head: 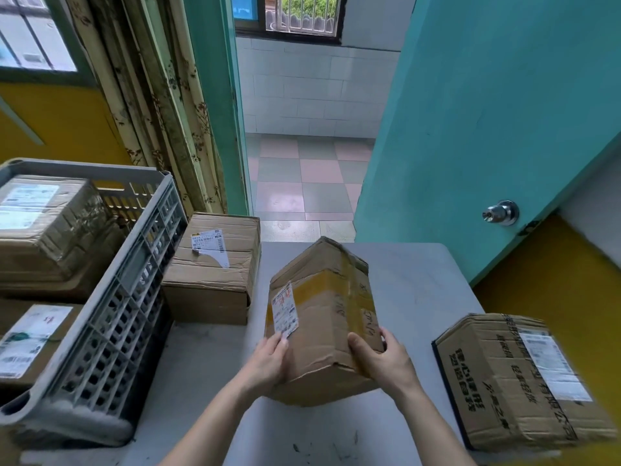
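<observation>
A dented brown cardboard box with yellowish tape, pen scrawl and one white shipping label marked in red sits tilted between the hands over the grey tabletop. The left hand presses flat on its labelled side. The right hand grips the opposite corner. Two more boxes lie nearby: a plain creased carton beyond the left hand and a black-printed carton right of the right hand. One grey slatted plastic crate stands far left.
</observation>
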`<state>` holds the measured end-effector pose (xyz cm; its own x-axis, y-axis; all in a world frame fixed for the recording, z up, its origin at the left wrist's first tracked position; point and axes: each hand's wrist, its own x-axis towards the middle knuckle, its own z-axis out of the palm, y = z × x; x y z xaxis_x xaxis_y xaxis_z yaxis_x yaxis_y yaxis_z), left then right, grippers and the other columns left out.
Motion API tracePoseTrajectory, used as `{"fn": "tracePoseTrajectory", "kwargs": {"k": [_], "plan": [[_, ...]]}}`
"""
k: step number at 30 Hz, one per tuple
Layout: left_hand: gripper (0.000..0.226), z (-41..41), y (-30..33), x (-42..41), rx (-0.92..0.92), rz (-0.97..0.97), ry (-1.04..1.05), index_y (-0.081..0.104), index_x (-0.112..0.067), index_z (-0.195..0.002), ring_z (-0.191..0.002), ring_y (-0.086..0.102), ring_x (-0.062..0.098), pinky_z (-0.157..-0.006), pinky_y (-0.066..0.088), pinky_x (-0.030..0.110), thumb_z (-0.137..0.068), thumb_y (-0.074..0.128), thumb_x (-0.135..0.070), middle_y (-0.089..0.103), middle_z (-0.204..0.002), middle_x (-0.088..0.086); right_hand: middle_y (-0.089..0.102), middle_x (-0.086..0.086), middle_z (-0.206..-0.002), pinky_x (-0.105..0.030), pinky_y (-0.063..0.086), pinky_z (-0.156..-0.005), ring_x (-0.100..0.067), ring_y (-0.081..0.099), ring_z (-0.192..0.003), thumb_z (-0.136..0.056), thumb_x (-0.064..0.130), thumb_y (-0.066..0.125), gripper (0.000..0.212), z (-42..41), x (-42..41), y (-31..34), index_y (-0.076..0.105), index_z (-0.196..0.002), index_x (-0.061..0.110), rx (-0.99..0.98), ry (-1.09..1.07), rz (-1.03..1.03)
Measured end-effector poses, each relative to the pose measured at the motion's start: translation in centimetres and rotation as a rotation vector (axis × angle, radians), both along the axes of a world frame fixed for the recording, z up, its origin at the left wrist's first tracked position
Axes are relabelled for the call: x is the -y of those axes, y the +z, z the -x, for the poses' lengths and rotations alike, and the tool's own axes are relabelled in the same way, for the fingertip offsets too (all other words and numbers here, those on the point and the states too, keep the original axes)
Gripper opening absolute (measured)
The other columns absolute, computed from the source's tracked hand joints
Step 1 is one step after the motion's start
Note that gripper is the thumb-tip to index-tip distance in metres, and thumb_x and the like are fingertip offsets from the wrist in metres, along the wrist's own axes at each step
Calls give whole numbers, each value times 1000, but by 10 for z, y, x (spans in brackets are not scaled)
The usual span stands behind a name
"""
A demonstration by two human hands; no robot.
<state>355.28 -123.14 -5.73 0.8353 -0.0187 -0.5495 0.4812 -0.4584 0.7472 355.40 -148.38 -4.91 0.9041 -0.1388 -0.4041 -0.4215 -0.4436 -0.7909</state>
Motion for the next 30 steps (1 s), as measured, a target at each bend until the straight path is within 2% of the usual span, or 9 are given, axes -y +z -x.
{"fn": "tracePoseTrajectory", "kwargs": {"k": [2,5,8,14,19,22,26,28,30], "plan": [[62,-2,8,9,9,81,-29,47,-25,-151,-142,42,21,-121,28,34,-105,27,-61,48,-154,1,62,4,-127,-30,63,-83,-14,64,-109,-58,93,67,98,0,-8,0,53,-137,37,50,57,34],[88,-4,4,17,-61,201,6,48,-39,-146,-134,53,15,-118,39,45,-78,41,-95,55,-147,-12,61,6,-126,-32,61,-88,-12,63,-108,-67,84,71,88,1,-16,2,51,-138,37,104,96,111],[85,2,9,19,-8,157,-19,41,-30,-143,-126,54,12,-106,46,32,-77,60,-81,55,-138,-12,61,7,-125,-33,60,-90,-11,64,-106,-77,70,75,74,4,-19,4,46,-136,37,75,110,81],[88,6,-3,12,66,-60,-75,42,-28,-138,-120,60,13,-104,52,33,-71,73,-76,61,-132,-9,59,20,-130,-20,52,-93,-7,59,-118,-73,71,74,81,10,-22,4,36,-141,49,-77,263,-91],[81,2,-9,9,71,-66,-107,43,-28,-134,-118,61,13,-104,54,38,-73,76,-71,63,-131,-8,62,26,-122,-16,49,-86,-1,62,-111,-77,68,77,74,4,-21,2,42,-139,49,-108,284,-58],[88,2,-6,10,44,-66,-104,41,-27,-137,-119,61,14,-103,54,37,-72,71,-78,62,-135,-6,56,23,-131,-26,48,-98,-8,57,-120,-77,81,63,78,-4,-21,6,39,-143,46,-128,289,5],[104,-9,8,18,-62,-173,-31,38,-18,-145,-124,60,25,-97,53,39,-75,39,-95,57,-142,5,58,12,-139,-35,49,-104,-19,57,-129,-79,85,53,79,-20,-29,9,45,-145,42,-138,249,73],[97,-15,6,19,-52,-216,-14,41,-19,-142,-118,63,23,-94,55,36,-77,42,-91,60,-138,3,59,9,-141,-37,51,-105,-20,59,-127,-78,83,56,78,-22,-32,6,46,-143,42,-141,238,51],[102,-16,6,19,-36,-190,-35,46,-26,-138,-110,66,19,-92,59,37,-66,44,-99,65,-129,-3,59,9,-143,-40,52,-107,-21,58,-129,-73,84,58,84,-22,-30,4,46,-144,41,-142,233,44]]}}
